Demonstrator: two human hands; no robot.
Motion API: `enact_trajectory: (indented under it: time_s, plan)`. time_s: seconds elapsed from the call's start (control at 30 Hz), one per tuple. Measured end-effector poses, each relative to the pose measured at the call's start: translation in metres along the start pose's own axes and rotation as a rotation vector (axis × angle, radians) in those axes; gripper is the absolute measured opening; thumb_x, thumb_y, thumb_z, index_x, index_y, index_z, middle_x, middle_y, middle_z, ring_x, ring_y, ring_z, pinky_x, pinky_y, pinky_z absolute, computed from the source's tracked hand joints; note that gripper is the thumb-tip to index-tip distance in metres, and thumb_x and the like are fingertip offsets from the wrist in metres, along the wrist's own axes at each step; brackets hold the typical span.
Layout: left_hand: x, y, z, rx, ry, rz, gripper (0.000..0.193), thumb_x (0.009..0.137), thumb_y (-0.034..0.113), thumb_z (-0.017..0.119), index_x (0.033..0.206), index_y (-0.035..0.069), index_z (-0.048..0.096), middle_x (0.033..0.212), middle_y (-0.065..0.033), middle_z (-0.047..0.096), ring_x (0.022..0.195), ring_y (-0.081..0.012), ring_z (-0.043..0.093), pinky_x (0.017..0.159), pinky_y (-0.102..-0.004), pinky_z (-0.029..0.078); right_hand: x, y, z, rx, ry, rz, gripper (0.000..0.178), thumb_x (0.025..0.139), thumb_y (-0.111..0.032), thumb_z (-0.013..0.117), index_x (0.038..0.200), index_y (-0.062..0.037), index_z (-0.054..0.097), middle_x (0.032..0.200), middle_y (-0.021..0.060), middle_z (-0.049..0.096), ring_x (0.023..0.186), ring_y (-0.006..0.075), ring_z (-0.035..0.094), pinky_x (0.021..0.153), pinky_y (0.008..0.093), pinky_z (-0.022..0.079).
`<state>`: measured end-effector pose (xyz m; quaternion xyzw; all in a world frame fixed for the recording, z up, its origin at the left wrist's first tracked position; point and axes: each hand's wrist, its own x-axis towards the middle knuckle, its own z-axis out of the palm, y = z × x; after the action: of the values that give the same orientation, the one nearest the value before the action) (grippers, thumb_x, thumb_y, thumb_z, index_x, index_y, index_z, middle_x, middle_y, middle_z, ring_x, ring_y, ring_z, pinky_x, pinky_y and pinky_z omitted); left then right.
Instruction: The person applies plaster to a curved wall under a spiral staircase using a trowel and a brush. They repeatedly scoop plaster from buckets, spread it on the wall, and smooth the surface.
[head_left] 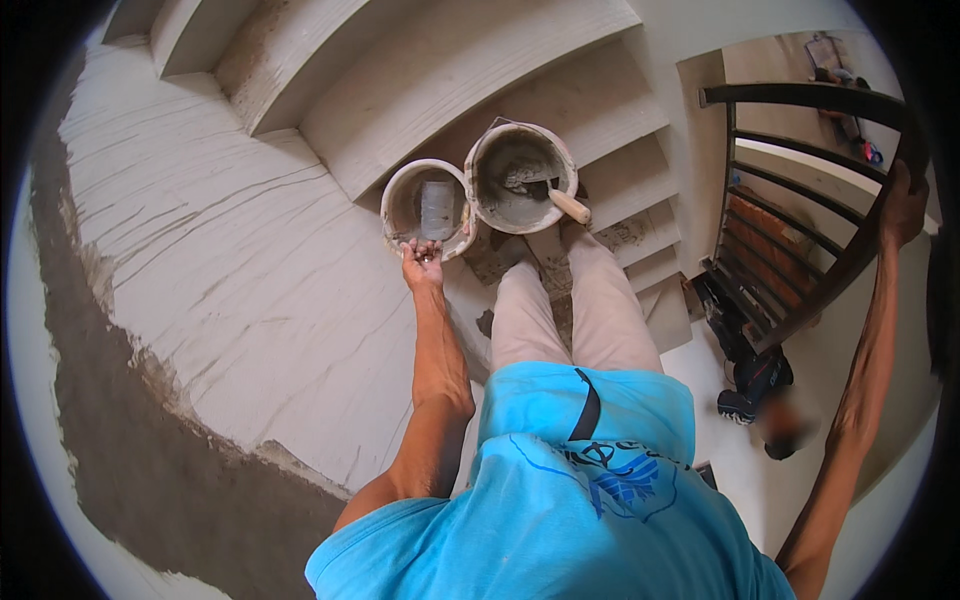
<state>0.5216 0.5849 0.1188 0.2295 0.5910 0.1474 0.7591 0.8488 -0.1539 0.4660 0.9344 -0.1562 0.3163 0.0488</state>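
By the left edge of the stairs [470, 70], the left hand [425, 268] has its fingers closed on the near rim of the left bucket [403, 205], beside a mortar bucket [498, 203] holding a trowel [569, 206], while the right hand [903, 212] grips the dark railing [800, 95].

T-shirt [520, 520], turquoise: dark lettering [598, 453] across the front, distorted by folds, beside a blue rayed emblem [628, 482]; wording not fully legible. Dark upper garment [768, 368], worn by a second person [725, 320] near the railing [800, 95]: small pale marks, unreadable.
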Motion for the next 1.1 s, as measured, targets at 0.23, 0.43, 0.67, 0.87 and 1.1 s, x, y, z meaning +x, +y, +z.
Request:
enact_trajectory:
  time_s: [0.23, 0.43, 0.67, 0.87, 1.1]
  plan:
    - [-0.012, 0.016, 0.056, 0.013, 0.018, -0.050, 0.039, 0.096, 0.044, 0.056, 0.083, 0.007, 0.052, 0.063, -0.0064, 0.045, 0.066, -0.0247, 0.052, 0.072, -0.0454, 0.051, 0.002, 0.014, 0.002, -0.047, -0.080, 0.071, 0.076, 0.080, -0.068, 0.056, 0.128, -0.0083, 0.058, 0.120, 0.0180, 0.064, 0.113, 0.0363, 0.060, 0.097, 0.0414, 0.044]
    - [-0.028, 0.019, 0.078, 0.033, 0.022, -0.015, 0.041, 0.098, 0.042, 0.051, 0.073, 0.010, 0.045, 0.057, -0.0045, 0.042, 0.058, -0.0233, 0.049, 0.066, -0.0431, 0.051, -0.003, -0.021, -0.021, 0.170, -0.154, 0.112, 0.081, 0.082, -0.062, 0.060, 0.133, 0.0004, 0.046, 0.122, 0.0273, 0.057, 0.110, 0.0434, 0.058, 0.094, 0.0498, 0.045]
    - [-0.049, 0.086, 0.099, 0.038, 0.107, 0.042, 0.038, 0.100, 0.041, 0.046, 0.075, 0.013, 0.043, 0.055, -0.0006, 0.037, 0.054, -0.0193, 0.045, 0.067, -0.0430, 0.051, -0.003, -0.014, -0.008, 0.101, -0.160, 0.119, 0.079, 0.082, -0.063, 0.058, 0.132, -0.0029, 0.049, 0.121, 0.0243, 0.060, 0.110, 0.0414, 0.059, 0.094, 0.0471, 0.046]
    - [-0.071, 0.105, 0.127, 0.162, 0.034, 0.103, 0.034, 0.097, 0.037, 0.052, 0.077, 0.011, 0.049, 0.057, -0.0008, 0.041, 0.053, -0.0181, 0.047, 0.060, -0.0394, 0.052, -0.003, 0.008, 0.002, -0.061, -0.136, 0.129, 0.074, 0.082, -0.065, 0.055, 0.131, -0.0089, 0.054, 0.121, 0.0177, 0.064, 0.113, 0.0370, 0.060, 0.096, 0.0425, 0.045]
    - [-0.130, 0.146, 0.186, 0.431, -0.211, 0.335, 0.024, 0.094, 0.024, 0.059, 0.090, 0.001, 0.060, 0.063, 0.0011, 0.043, 0.057, -0.0136, 0.047, 0.057, -0.0340, 0.049, -0.011, -0.006, -0.009, -0.001, -0.133, 0.173, 0.065, 0.085, -0.057, 0.056, 0.131, -0.0110, 0.053, 0.122, 0.0177, 0.063, 0.114, 0.0377, 0.059, 0.095, 0.0436, 0.044]
